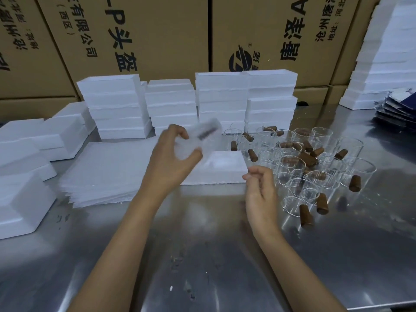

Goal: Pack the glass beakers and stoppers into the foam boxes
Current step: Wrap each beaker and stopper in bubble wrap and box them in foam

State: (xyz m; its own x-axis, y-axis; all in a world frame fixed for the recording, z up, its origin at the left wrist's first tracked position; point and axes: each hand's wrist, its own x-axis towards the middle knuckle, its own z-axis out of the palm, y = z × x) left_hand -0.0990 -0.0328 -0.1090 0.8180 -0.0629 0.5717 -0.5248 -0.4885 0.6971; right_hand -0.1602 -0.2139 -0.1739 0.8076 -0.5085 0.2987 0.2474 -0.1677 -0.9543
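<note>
The left hand (pixel 174 154) holds a see-through thing (pixel 202 137) up in the air, with its thumb and fingers curled round it. The thing is blurry, so I cannot tell what it is, but a dark patch shows in it. It is above a flat foam box (pixel 219 170) that lies on the shiny metal table (pixel 202 255).

The right hand (pixel 261 188) is near the front corner of that box. Its fingers are curled in, and I cannot tell if it holds anything small.

Just to the right, many glass beakers (pixel 292 167) stand close together on the table. Brown stoppers (pixel 322 203) lie among them, some inside the beakers.

A pile of thin white sheets (pixel 108 172) lies left of the box. More foam boxes (pixel 119 109) are stacked at the back and on the left. Big cardboard boxes (pixel 157 34) stand behind them.
</note>
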